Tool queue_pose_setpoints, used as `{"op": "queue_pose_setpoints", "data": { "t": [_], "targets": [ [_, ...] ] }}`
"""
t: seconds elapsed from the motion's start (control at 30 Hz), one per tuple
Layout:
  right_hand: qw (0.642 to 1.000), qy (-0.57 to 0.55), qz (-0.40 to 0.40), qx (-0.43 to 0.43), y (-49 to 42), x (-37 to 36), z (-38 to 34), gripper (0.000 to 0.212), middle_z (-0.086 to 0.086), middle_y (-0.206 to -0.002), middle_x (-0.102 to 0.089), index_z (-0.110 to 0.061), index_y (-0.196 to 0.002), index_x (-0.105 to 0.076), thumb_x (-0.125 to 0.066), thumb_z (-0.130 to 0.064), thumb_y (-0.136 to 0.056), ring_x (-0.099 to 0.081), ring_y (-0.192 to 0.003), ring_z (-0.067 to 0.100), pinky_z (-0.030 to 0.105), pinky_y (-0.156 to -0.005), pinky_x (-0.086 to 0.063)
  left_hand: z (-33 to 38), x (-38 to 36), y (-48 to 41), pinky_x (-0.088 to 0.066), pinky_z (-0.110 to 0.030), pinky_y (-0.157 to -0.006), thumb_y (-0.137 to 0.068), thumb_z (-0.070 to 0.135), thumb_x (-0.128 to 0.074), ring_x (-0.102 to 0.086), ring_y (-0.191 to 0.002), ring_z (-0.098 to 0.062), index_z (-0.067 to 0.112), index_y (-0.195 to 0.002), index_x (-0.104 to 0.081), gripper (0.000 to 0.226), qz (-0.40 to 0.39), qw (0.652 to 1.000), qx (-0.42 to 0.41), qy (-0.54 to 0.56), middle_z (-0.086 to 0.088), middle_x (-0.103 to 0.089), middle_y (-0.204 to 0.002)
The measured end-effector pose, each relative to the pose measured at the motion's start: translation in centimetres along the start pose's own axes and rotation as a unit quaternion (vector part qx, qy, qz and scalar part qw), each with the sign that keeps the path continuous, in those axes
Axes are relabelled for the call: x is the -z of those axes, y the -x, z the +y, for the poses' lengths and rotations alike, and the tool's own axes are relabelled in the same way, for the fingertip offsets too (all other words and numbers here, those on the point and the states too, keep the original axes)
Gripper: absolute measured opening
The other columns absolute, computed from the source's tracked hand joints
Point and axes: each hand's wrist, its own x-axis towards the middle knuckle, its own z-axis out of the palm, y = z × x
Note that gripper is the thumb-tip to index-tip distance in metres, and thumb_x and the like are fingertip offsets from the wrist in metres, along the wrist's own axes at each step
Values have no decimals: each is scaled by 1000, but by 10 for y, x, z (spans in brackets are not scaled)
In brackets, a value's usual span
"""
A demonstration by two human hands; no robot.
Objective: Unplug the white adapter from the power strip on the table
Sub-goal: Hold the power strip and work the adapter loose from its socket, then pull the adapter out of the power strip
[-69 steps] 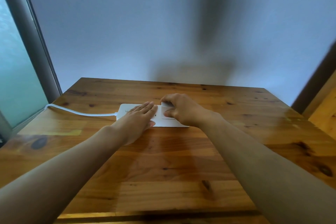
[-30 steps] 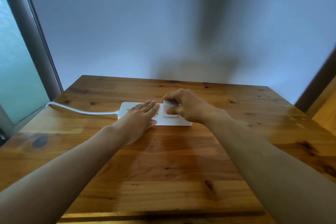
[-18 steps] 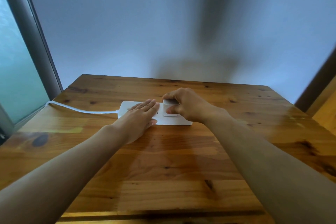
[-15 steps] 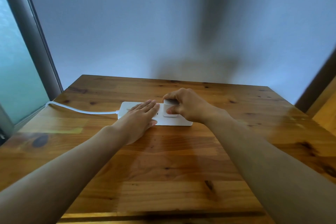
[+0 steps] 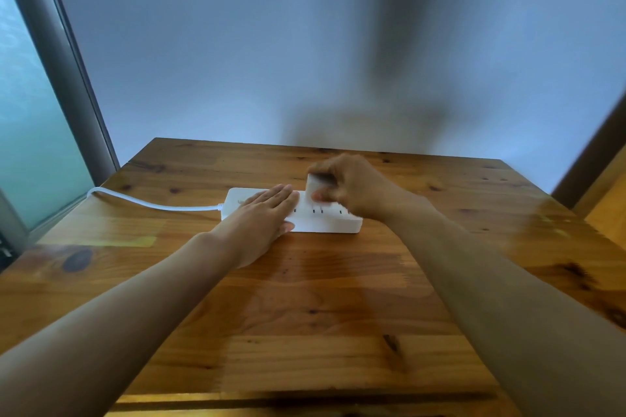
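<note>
A white power strip [image 5: 330, 222] lies flat across the middle of the wooden table [image 5: 305, 298]. My left hand [image 5: 261, 217] rests palm down on its left half, fingers together. The white adapter [image 5: 318, 183] is a small block pinched between thumb and fingers of my right hand [image 5: 352, 186]. It is blurred and sits just above the strip's top face, where socket slots now show beneath it.
The strip's white cable [image 5: 149, 203] runs left and drops over the table's left edge. A grey frame with frosted glass [image 5: 50, 95] stands at the left. A pale wall lies behind the table, and a wooden surface [image 5: 609, 210] is at the right.
My right hand has lifted the adapter up off the strip, baring the slots under it. My left hand has stayed pressed on the strip.
</note>
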Motion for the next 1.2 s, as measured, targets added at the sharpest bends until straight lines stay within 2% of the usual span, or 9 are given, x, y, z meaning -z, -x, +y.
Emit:
{"op": "queue_pose_setpoints", "data": {
  "t": [0.17,0.33,0.4,0.5,0.7,0.87,0.97,1.1,1.2],
  "targets": [
    [999,2,25,32,-16,32,-20,45,6,-124,-65,-11,-124,-61,-72,-16,-80,-59,-108,18,26,-91,-44,-2,0,-1,-1,-30,-117,-100,32,-33,4,-146,-12,20,-148,-5,57,-6,1000,6,-2,0,-4,-160],
    [1000,-22,17,3,-8,21,-9,38,7,-116,-68,-12,-117,-65,-72,-15,-80,-63,-102,20,33,-90,-50,0,1,-2,-6,-36,-121,-99,32,-33,4,-146,-13,20,-148,-6,57,-9,1000,7,2,0,-5,-160],
    [998,-44,27,-20,-3,13,-1,40,5,-114,-67,-14,-119,-63,-72,-16,-81,-63,-98,17,28,-81,-51,-1,1,-2,-8,-39,-121,-99,32,-33,3,-146,-13,20,-148,-7,57,-8,1000,6,5,-1,-6,-160],
    [996,-62,52,-43,3,8,7,45,5,-118,-63,-20,-126,-57,-68,-16,-83,-59,-100,16,15,-72,-43,-3,0,-1,-9,-39,-121,-99,33,-34,2,-146,-14,20,-148,-8,57,-2,1000,4,4,-1,-7,-159],
    [992,-104,48,-44,6,7,9,38,5,-129,-58,-32,-122,-60,-61,-14,-89,-53,-102,14,15,-74,-40,-2,2,-4,-10,-37,-121,-99,31,-37,-1,-146,-14,19,-148,-11,57,-3,1000,8,6,-2,-10,-159],
    [990,-112,55,-62,10,6,10,25,5,-111,-62,-34,-107,-65,-59,-16,-90,-61,-86,13,17,-62,-46,6,8,-4,-8,-29,-118,-98,24,-42,-7,-146,-17,12,-147,-17,56,-6,1000,2,20,-7,-16,-158],
    [990,-114,55,-61,14,4,9,23,0,-110,-63,-32,-102,-66,-56,-16,-91,-61,-91,15,20,-70,-47,9,10,-5,-8,-28,-117,-98,21,-43,-9,-146,-17,11,-147,-19,56,-6,1000,10,27,-8,-17,-158],
    [984,-148,58,-74,20,4,8,24,-4,-111,-60,-24,-106,-67,-55,-11,-90,-56,-102,15,30,-86,-51,14,7,-5,0,-33,-118,-100,24,-32,-4,-147,-18,9,-147,-12,53,-18,998,16,-50,-9,-12,-159],
    [972,-205,33,-111,27,5,9,40,4,-116,-57,-23,-117,-61,-63,-4,-82,-56,-101,20,35,-85,-55,20,3,1,5,-37,-120,-100,35,-27,3,-146,-15,10,-148,-6,58,-2,998,32,-51,-7,-7,-159]
  ]
}}
